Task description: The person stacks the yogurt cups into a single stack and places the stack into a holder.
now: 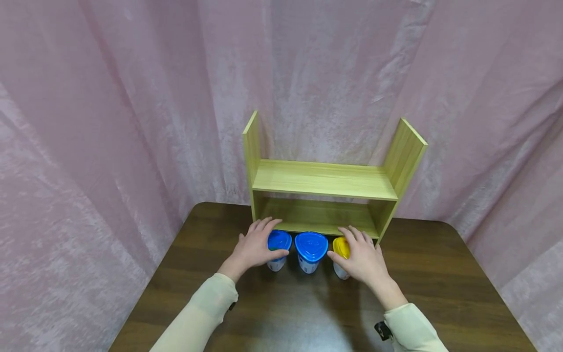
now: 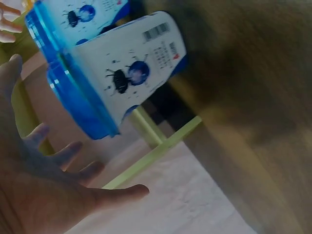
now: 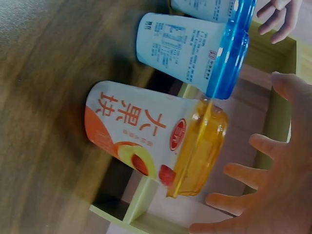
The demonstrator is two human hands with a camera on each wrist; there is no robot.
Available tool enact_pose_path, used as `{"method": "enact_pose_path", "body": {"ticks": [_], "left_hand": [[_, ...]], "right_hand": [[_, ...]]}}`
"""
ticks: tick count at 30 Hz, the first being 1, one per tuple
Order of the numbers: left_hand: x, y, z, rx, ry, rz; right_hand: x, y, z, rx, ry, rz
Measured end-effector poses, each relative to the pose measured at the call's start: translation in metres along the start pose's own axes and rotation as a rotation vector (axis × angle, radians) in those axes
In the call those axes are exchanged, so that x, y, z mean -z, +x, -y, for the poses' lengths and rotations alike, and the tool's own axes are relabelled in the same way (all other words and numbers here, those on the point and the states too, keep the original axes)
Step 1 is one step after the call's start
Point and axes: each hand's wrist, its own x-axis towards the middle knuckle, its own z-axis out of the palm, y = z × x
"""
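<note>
Hovering with spread, relaxed fingers, the left hand [image 1: 254, 248] seemingly touches the left blue-lidded plastic cup [image 1: 278, 249]; the right hand [image 1: 361, 259] reaches over the yellow-lidded cup [image 1: 340, 254], both on the dark wooden table [image 1: 440, 274].

Three cups stand in a row on the worktop [image 1: 440, 274], just before the shelf [image 1: 323, 180]: one under the left grip [image 1: 254, 248], one under the right grip [image 1: 361, 258], one between them.
</note>
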Motion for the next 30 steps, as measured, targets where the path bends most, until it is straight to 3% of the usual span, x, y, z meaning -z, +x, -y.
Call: {"method": "enact_pose_path", "body": {"ticks": [10,30], "left_hand": [[-0.016,0.001,0.009,0.024,-0.002,0.018],[-0.026,-0.002,0.016,0.057,-0.066,0.024]], "right_hand": [[-0.010,-0.003,-0.007,-0.035,0.003,0.039],[-0.026,-0.004,-0.022,-0.021,0.042,0.007]]}}
